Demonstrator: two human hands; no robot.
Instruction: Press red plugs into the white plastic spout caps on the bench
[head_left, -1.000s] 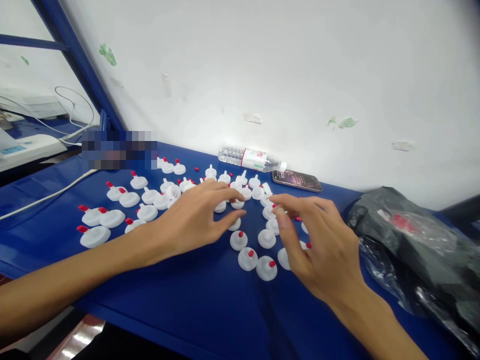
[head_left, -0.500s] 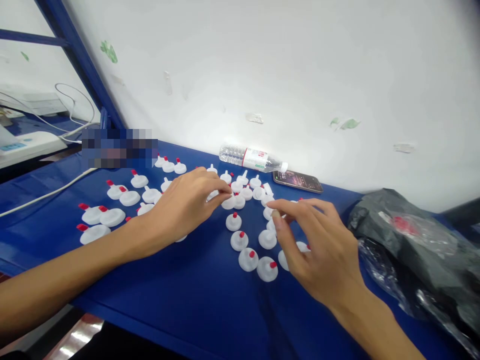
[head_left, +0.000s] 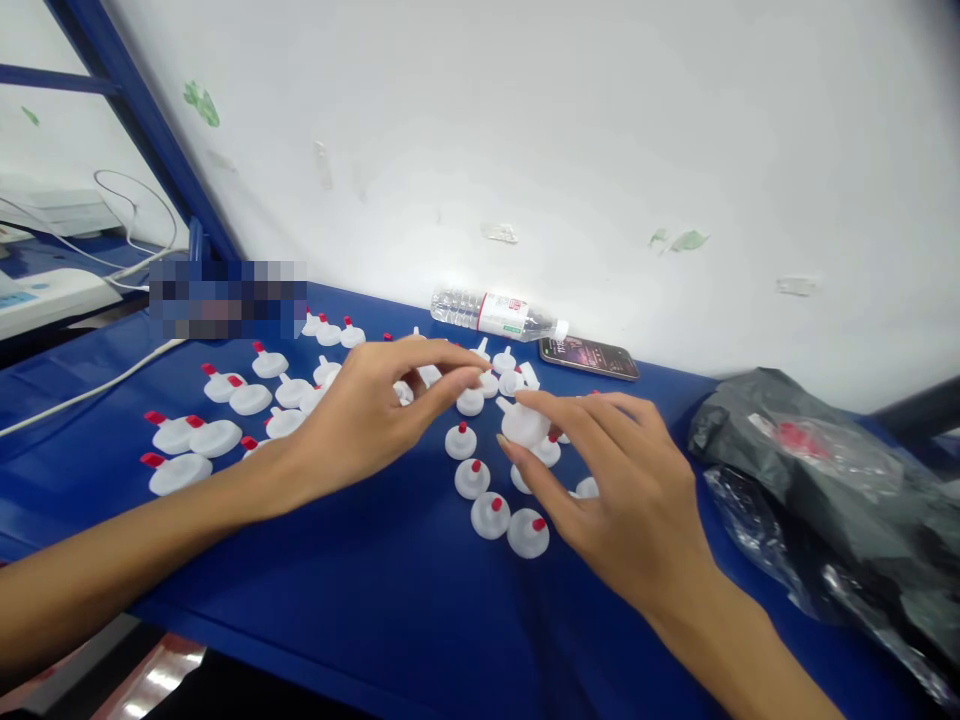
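Observation:
Several white plastic caps with red tips lie spread over the blue table. My right hand holds one white cap lifted between thumb and fingers, its spout pointing left without a red tip. My left hand hovers just left of it with thumb and forefinger pinched together near the spout; what they pinch is too small to make out. More capped pieces sit in a loose group at the left.
A water bottle lies on its side by the white wall, with a phone next to it. A black plastic bag fills the right side. A white cable crosses the far left.
My right hand picked a white cap up off the table and raised it. My left hand lifted from the pile and moved right, fingertips closing toward the cap's spout.

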